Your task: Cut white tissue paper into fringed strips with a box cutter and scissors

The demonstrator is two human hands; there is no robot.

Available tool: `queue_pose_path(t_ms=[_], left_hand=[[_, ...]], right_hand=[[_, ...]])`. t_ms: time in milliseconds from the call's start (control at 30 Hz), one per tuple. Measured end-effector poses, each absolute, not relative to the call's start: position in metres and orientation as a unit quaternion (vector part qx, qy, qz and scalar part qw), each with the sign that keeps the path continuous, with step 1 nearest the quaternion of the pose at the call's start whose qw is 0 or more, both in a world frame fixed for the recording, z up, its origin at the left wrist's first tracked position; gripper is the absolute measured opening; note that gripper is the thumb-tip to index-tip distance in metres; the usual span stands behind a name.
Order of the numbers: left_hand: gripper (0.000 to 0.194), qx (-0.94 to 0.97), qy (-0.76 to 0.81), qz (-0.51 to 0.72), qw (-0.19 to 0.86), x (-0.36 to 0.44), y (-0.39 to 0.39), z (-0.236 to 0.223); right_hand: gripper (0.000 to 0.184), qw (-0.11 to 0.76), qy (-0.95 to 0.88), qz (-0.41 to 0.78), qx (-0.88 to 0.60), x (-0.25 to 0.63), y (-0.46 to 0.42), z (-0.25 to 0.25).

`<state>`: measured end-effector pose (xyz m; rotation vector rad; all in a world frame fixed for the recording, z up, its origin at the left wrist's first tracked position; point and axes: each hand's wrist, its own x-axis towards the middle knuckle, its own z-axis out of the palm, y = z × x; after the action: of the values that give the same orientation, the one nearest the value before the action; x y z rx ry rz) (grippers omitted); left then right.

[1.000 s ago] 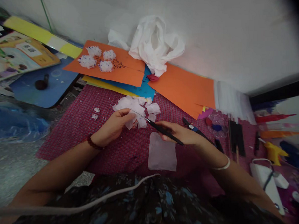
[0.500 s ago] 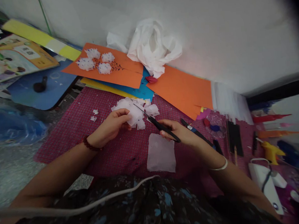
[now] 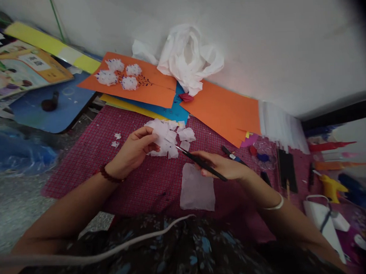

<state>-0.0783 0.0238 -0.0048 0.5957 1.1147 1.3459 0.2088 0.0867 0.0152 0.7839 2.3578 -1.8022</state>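
Observation:
My left hand [image 3: 134, 147] pinches, thumb against fingers, at the near-left edge of the white tissue paper pieces [image 3: 163, 132]. The piece in its fingertips blends with the pale pile behind, so its outline is hard to make out. In my right hand [image 3: 219, 163] is a pair of black-handled scissors [image 3: 188, 154], blades pointing left toward the left fingertips. The blades look almost together and lie over the white pieces. Below the scissors, a square sheet of white tissue paper [image 3: 197, 189] rests flat on the red checked cloth [image 3: 137, 195].
An orange sheet with white paper blossoms [image 3: 132, 78] lies at the back, beside another orange sheet [image 3: 227, 109] and a crumpled white plastic bag [image 3: 185, 58]. A yellow glue gun [image 3: 332, 187] lies at right. Small white scraps [image 3: 116, 140] sit on the left.
The scissors swung up from the left fingers half a second ago, then came back lower, with the blades closer together. My left hand has drawn slightly left.

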Motion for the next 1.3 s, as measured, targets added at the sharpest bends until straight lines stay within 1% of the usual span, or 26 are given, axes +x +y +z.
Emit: queue_pose_path(t_ms=[167, 300, 400, 533, 700, 900, 967, 1067, 1133, 1167, 1233, 1300], left_hand=[[0.019, 0.268, 0.499, 0.526, 0.634, -0.075, 0.023, -0.009], [0.020, 0.278, 0.503, 0.510, 0.640, -0.073, 0.022, -0.011], [0.021, 0.282, 0.502, 0.510, 0.639, -0.073, 0.022, -0.011], [0.020, 0.287, 0.507, 0.507, 0.635, -0.074, 0.023, -0.010], [0.017, 0.291, 0.505, 0.515, 0.628, -0.076, 0.024, -0.011], [0.011, 0.289, 0.515, 0.539, 0.600, -0.085, 0.027, -0.011], [0.020, 0.326, 0.528, 0.540, 0.568, -0.090, 0.027, -0.009], [0.040, 0.429, 0.555, 0.539, 0.467, -0.093, 0.028, -0.006], [0.057, 0.476, 0.535, 0.545, 0.436, -0.090, 0.028, -0.006], [0.065, 0.483, 0.508, 0.552, 0.451, -0.088, 0.028, -0.006], [0.078, 0.469, 0.437, 0.565, 0.520, -0.081, 0.028, -0.008], [0.080, 0.442, 0.384, 0.578, 0.568, -0.077, 0.029, -0.010]], right_hand=[[0.077, 0.012, 0.747, -0.614, 0.256, 0.200, 0.087, 0.013], [0.072, 0.003, 0.729, -0.632, 0.263, 0.196, 0.088, 0.011], [0.071, -0.011, 0.712, -0.646, 0.276, 0.195, 0.087, 0.008], [0.073, 0.007, 0.688, -0.663, 0.295, 0.196, 0.086, 0.003], [0.079, -0.017, 0.744, -0.632, 0.216, 0.200, 0.089, 0.001], [0.069, -0.047, 0.703, -0.690, 0.169, 0.214, 0.092, -0.002], [0.069, -0.062, 0.690, -0.699, 0.179, 0.221, 0.090, -0.004], [0.073, -0.088, 0.670, -0.711, 0.196, 0.225, 0.084, -0.009], [0.078, -0.097, 0.654, -0.726, 0.191, 0.220, 0.081, -0.013], [0.082, -0.091, 0.645, -0.736, 0.185, 0.215, 0.080, -0.014], [0.085, -0.068, 0.630, -0.755, 0.167, 0.203, 0.078, -0.014], [0.083, -0.049, 0.621, -0.769, 0.147, 0.191, 0.077, -0.014]])
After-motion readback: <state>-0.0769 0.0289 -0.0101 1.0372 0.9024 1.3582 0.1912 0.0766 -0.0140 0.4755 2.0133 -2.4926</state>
